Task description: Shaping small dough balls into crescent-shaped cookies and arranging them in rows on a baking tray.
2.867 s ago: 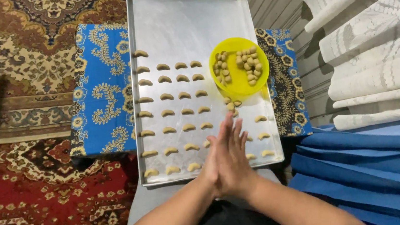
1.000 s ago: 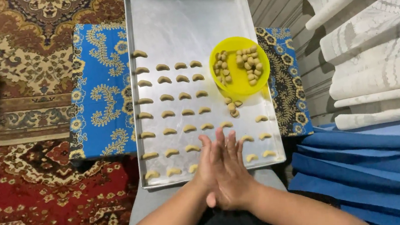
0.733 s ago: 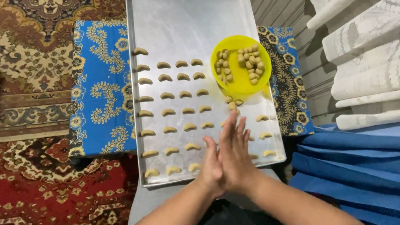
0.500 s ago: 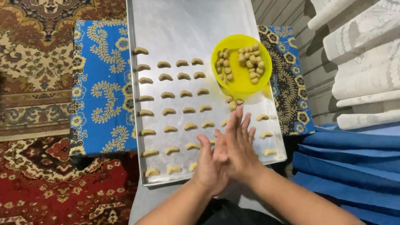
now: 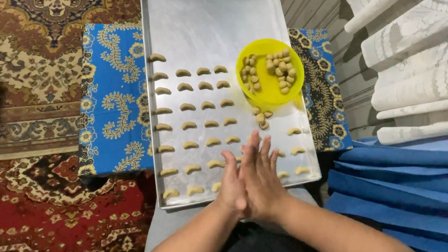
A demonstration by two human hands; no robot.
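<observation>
My left hand (image 5: 233, 187) and my right hand (image 5: 261, 177) are pressed palm to palm over the near edge of a long metal baking tray (image 5: 198, 20). Whatever lies between the palms is hidden. Rows of small crescent-shaped dough pieces (image 5: 207, 105) lie on the tray's near half, just beyond my fingertips. A yellow bowl (image 5: 270, 74) with several dough lumps stands on the tray's right side, and a few loose lumps (image 5: 260, 116) lie beside it.
The tray rests on a blue patterned cloth (image 5: 114, 108) over red and beige carpets (image 5: 32, 213). Folded blue fabric (image 5: 412, 180) and stacked white lace fabric (image 5: 422, 44) lie to the right.
My palms have kept sliding back and forth against each other, fingers shifting slightly forward and back. Tray, bowl and dough pieces stay where they were.
</observation>
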